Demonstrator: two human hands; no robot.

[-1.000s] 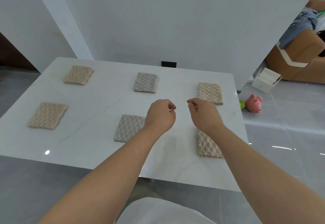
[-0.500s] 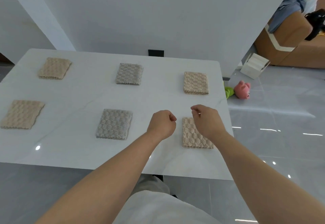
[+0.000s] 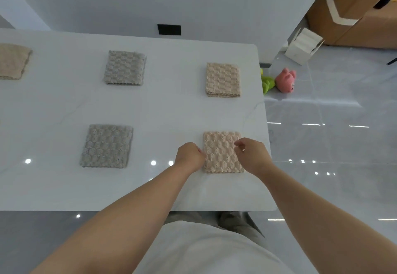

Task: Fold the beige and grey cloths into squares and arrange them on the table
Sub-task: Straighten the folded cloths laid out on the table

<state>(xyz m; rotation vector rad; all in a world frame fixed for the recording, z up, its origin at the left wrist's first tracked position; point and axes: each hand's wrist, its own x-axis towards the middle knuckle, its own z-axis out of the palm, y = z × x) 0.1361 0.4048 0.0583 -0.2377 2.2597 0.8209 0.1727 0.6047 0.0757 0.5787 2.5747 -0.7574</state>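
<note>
Several folded cloths lie in two rows on the white table (image 3: pixel 171 112). In the far row are a beige one (image 3: pixel 12 60) cut off at the left, a grey one (image 3: pixel 125 68) and a beige one (image 3: pixel 222 79). The near row has a grey one (image 3: pixel 107 145) and a beige one (image 3: pixel 221 151). My left hand (image 3: pixel 189 155) is curled in a fist against that near beige cloth's left edge. With its fingers curled, my right hand (image 3: pixel 251 155) hovers over the cloth's right edge. The cloth lies flat, and no part of it is lifted.
The table's right edge runs just right of my right hand. On the floor beyond it lie a pink plush toy (image 3: pixel 285 80) and a green toy (image 3: pixel 267 84), with a white box (image 3: pixel 304 45) and brown furniture (image 3: pixel 365 15) farther back. A black wall outlet (image 3: pixel 169 29) sits behind the table.
The view has swung right and down. Both curled hands have dropped from above the table's middle to the two sides of the near beige cloth.
</note>
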